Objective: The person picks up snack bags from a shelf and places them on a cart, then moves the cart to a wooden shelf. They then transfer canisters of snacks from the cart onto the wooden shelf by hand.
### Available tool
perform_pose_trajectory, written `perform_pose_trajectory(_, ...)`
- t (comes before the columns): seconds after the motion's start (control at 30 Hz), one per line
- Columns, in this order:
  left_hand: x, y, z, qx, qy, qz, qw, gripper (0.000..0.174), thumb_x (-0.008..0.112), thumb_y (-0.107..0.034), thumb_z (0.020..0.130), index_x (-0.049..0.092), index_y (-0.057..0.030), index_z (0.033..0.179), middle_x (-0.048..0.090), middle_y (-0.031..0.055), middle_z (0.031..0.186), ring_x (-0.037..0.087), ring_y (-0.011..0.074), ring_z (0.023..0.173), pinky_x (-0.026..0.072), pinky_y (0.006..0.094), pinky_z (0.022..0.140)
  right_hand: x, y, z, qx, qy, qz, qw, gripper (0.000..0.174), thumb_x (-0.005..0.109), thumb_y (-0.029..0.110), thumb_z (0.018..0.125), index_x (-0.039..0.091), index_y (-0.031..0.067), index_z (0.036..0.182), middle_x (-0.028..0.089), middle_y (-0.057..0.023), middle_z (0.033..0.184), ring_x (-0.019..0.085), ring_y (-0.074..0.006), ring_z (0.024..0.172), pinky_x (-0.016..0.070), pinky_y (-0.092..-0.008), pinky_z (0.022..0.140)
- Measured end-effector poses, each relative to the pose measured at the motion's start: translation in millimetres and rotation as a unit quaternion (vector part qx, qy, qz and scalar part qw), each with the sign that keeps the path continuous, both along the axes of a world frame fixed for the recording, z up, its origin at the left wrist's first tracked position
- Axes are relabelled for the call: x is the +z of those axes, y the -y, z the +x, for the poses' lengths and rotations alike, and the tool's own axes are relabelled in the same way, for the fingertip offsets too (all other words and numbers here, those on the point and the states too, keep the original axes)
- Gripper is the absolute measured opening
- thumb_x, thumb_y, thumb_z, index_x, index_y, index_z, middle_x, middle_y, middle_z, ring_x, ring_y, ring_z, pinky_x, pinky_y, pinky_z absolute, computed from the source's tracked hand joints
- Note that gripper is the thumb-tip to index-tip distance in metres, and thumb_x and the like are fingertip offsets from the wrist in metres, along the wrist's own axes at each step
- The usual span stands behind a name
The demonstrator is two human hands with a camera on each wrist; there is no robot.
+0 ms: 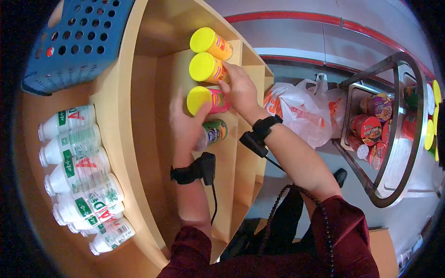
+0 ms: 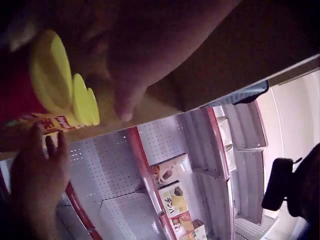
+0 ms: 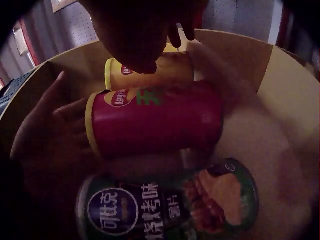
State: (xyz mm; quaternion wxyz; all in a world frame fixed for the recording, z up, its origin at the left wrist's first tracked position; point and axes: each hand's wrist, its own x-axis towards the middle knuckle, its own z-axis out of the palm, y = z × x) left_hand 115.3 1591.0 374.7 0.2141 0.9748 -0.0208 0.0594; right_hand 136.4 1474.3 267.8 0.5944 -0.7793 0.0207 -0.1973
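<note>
My left hand [image 1: 183, 116] is blurred in the head view, but from the right wrist its fingers show spread apart, beside the yellow-lidded end of the pink can [image 1: 219, 102], and they are not curled round anything. My right hand [image 1: 242, 90] is at the middle orange can [image 1: 209, 67], its thumb toward the pink can and its fingers over the far side; I cannot tell whether they are clamped on it. The other orange can [image 1: 219, 45] sits just beyond. These three cans line up with the green can [image 1: 218, 130] inside the wooden shelf [image 1: 126, 139], the green one nearest me. To the left stand wrapped white bottles [image 1: 83, 169], with a blue basket [image 1: 76, 48] past them. Off to the right are a white plastic bag [image 1: 301, 113] and a metal-framed cart [image 1: 421, 102] carrying cups of food [image 1: 371, 129].
</note>
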Motion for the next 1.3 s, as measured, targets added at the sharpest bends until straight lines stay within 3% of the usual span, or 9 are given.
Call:
perform_pose_trajectory(0.07,1.4,8.3,23.3,0.003,0.081,-0.039,0.996,0.060,0.071,-0.032,0.068,0.049,-0.0013,0.114,0.054,0.0178,0.108,0.053,0.0302,0.100,0.0431,0.0380,0.083,-4.0,0.9,-6.4,-0.007,0.032,0.015,0.999,0.043,0.061,0.009,0.070,0.047,0.0018,0.110,0.051,-0.0175,0.103,0.050,-0.0337,0.096,0.0429,-0.0383,0.082)
perform_pose_trajectory(0.23,20.6,45.0,59.3,0.024,-0.157,0.155,0.975,0.061,0.069,-0.041,0.067,0.051,-0.0006,0.110,0.057,0.0209,0.103,0.056,0.0306,0.096,0.0448,0.0375,0.081,-1.3,14.8,-36.1,0.009,-0.030,-0.005,0.999,0.042,0.060,0.009,0.071,0.046,0.0016,0.110,0.049,-0.0180,0.106,0.048,-0.0344,0.100,0.0404,-0.0389,0.085)
perform_pose_trajectory(0.37,7.9,1.7,70.8,0.026,-0.113,0.176,0.978,0.044,0.070,-0.031,0.067,0.056,-0.0022,0.097,0.061,0.0173,0.091,0.060,0.0309,0.085,0.0468,0.0388,0.075,-5.9,35.4,-54.4,0.012,-0.049,-0.011,0.999,0.037,0.057,0.006,0.074,0.045,0.0024,0.109,0.048,-0.0166,0.107,0.046,-0.0336,0.102,0.0382,-0.0370,0.088)
perform_pose_trajectory(0.43,3.3,-29.7,86.0,0.018,-0.123,0.039,0.992,0.042,0.072,-0.020,0.064,0.056,-0.0025,0.099,0.061,0.0159,0.096,0.059,0.0281,0.089,0.0465,0.0378,0.077,-14.2,42.2,-59.2,0.010,-0.049,-0.021,0.999,0.037,0.057,0.006,0.074,0.045,0.0026,0.109,0.049,-0.0165,0.107,0.047,-0.0330,0.102,0.0388,-0.0370,0.087)
perform_pose_trajectory(0.7,-43.9,-75.3,171.1,-0.044,-0.049,-0.035,0.997,0.042,0.067,-0.010,0.067,0.053,-0.0026,0.106,0.059,0.0141,0.100,0.056,0.0255,0.096,0.0434,0.0348,0.084,-13.4,58.6,-48.6,0.074,-0.083,-0.005,0.994,0.047,0.058,0.003,0.069,0.043,0.0036,0.114,0.048,-0.0181,0.110,0.046,-0.0347,0.104,0.0382,-0.0389,0.089)
perform_pose_trajectory(0.9,-28.2,-54.7,159.9,0.031,-0.023,0.038,0.999,0.052,0.071,-0.020,0.064,0.051,-0.0008,0.108,0.057,0.0172,0.101,0.056,0.0281,0.094,0.0435,0.0344,0.082,-23.4,51.5,-43.1,0.080,-0.055,-0.018,0.995,0.044,0.057,0.006,0.074,0.043,0.0050,0.115,0.050,-0.0146,0.107,0.052,-0.0277,0.092,0.0434,-0.0351,0.081)
perform_pose_trajectory(0.97,-18.3,-39.0,158.7,0.066,-0.099,0.132,0.984,0.060,0.075,-0.029,0.058,0.050,0.0022,0.104,0.057,0.0181,0.098,0.056,0.0284,0.090,0.0440,0.0344,0.079,-19.2,49.4,-43.5,0.117,-0.097,0.015,0.988,0.045,0.057,0.005,0.071,0.043,0.0020,0.113,0.048,-0.0189,0.109,0.047,-0.0357,0.101,0.0403,-0.0383,0.087)
perform_pose_trajectory(1.13,-48.2,-69.7,187.8,0.090,0.008,0.012,0.996,0.062,0.079,-0.034,0.052,0.048,0.0022,0.093,0.055,0.0162,0.093,0.055,0.0269,0.087,0.0447,0.0334,0.075,-29.7,50.7,-48.5,0.095,-0.082,-0.022,0.992,0.041,0.057,0.006,0.073,0.045,0.0049,0.113,0.050,-0.0136,0.107,0.053,-0.0262,0.092,0.0439,-0.0343,0.080)
perform_pose_trajectory(1.3,-21.2,-27.1,170.0,0.124,-0.109,-0.123,0.979,0.057,0.078,-0.032,0.059,0.047,-0.0051,0.098,0.054,0.0117,0.099,0.055,0.0227,0.088,0.0486,0.0341,0.068,-31.4,53.7,-40.0,0.103,-0.085,-0.045,0.990,0.040,0.058,0.006,0.073,0.046,0.0048,0.111,0.050,-0.0133,0.106,0.053,-0.0273,0.091,0.0441,-0.0349,0.079)
